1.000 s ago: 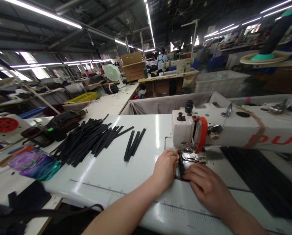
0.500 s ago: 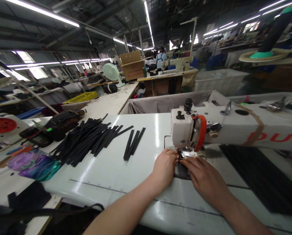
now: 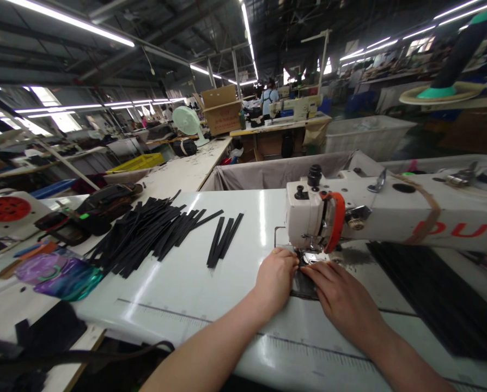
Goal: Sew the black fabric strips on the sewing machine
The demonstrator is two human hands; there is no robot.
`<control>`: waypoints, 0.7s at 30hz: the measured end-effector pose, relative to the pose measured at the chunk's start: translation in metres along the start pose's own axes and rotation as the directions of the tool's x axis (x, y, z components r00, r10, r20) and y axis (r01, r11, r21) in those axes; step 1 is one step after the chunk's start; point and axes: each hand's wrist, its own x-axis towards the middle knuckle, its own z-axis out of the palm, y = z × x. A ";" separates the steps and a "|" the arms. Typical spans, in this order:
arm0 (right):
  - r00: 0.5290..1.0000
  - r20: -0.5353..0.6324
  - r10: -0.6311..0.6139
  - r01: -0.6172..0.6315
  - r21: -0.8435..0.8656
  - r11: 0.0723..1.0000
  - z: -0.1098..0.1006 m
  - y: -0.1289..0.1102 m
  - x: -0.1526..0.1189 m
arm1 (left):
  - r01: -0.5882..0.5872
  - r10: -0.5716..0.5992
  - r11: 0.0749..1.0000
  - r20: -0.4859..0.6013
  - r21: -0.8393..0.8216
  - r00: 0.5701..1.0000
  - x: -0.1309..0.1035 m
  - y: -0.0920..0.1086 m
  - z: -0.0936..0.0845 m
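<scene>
Under the needle end of a white sewing machine [image 3: 309, 209] lies a dark piece of fabric [image 3: 304, 287]. My left hand [image 3: 277, 275] is closed at the fabric's left edge, its fingertips close to the presser foot. From the right, my right hand [image 3: 337, 286] presses its bunched fingers on the same fabric, beside the metal plate [image 3: 314, 258]. The fingertips of both hands nearly meet, and what they pinch there is partly hidden. A few short black strips [image 3: 225, 239] lie on the machine table [image 3: 202, 296] left of my hands.
A large heap of black strips [image 3: 145, 234] covers the table's left part, near a shiny purple-teal pouch [image 3: 59, 275]. Long black fabric pieces [image 3: 435, 299] lie beneath the machine arm at right. Behind stand a cloth-lined bin [image 3: 276, 170], a fan [image 3: 187, 121] and a cardboard box [image 3: 223, 111].
Almost nothing differs. Both hands stay on the fabric at the needle, and the whole view has shifted very slightly.
</scene>
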 end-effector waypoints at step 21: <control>0.845 -0.130 0.519 -0.523 -0.410 0.747 -0.054 0.037 -0.035 | -0.019 0.018 0.996 0.007 0.083 1.000 0.017 -0.020 0.000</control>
